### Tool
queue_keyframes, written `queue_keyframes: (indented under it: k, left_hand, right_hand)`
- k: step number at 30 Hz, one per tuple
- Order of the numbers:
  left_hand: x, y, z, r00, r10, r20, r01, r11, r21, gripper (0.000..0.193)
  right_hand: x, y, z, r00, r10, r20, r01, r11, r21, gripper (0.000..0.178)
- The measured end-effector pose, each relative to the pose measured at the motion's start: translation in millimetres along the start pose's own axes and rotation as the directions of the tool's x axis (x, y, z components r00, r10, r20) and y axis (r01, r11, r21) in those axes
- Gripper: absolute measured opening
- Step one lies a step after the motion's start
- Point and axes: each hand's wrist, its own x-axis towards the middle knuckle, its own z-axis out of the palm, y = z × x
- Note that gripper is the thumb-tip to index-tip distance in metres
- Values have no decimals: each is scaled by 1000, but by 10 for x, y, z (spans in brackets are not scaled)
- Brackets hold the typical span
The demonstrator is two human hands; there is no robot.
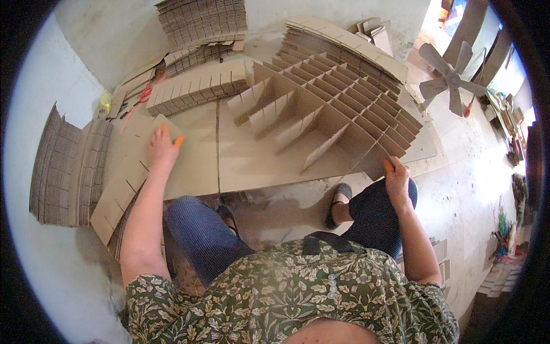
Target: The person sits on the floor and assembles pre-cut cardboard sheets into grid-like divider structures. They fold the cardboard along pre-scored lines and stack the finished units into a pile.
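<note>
A cardboard divider grid (358, 97) of interlocked slotted strips stands in front of me, its left part made of parallel strips without crosspieces. My right hand (397, 179) is closed on the near right corner of the grid, an orange cover on a finger. My left hand (162, 150) lies over the far end of a stack of slotted cardboard strips (123, 183) at my left. Its orange-covered thumb and finger are spread apart; the other fingertips are hard to make out.
More slotted strips (197, 87) lie behind the work board (246, 166), with further stacks (203, 23) at the back. Bundled strips (71, 166) lean on the left wall. A bladed fan (452, 79) stands at the far right. Red ties (146, 94) lie at the far left.
</note>
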Motion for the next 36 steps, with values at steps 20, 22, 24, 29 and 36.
queue_keyframes:
  k: [20, 22, 24, 29, 36]
  left_hand:
    - [1222, 1762, 552, 809, 556, 191, -584, 725, 365, 47]
    - [1292, 1537, 555, 878, 423, 222, -476, 817, 325, 43]
    - [1195, 1290, 509, 916, 381, 126, -400, 892, 211, 41]
    - [381, 800, 182, 933, 357, 42, -359, 931, 63, 64]
    - [-449, 40, -160, 986, -134, 95, 123, 986, 114, 83]
  right_hand:
    - [-86, 32, 34, 996, 81, -28, -83, 994, -76, 11]
    - [-61, 35, 66, 997, 71, -11, -71, 997, -42, 13]
    - [-29, 33, 82, 999, 42, -13, -42, 999, -8, 14]
    - [-55, 51, 161, 996, 1, -92, 6, 997, 80, 23]
    - [-111, 56, 90, 998, 14, -58, -10, 997, 74, 50]
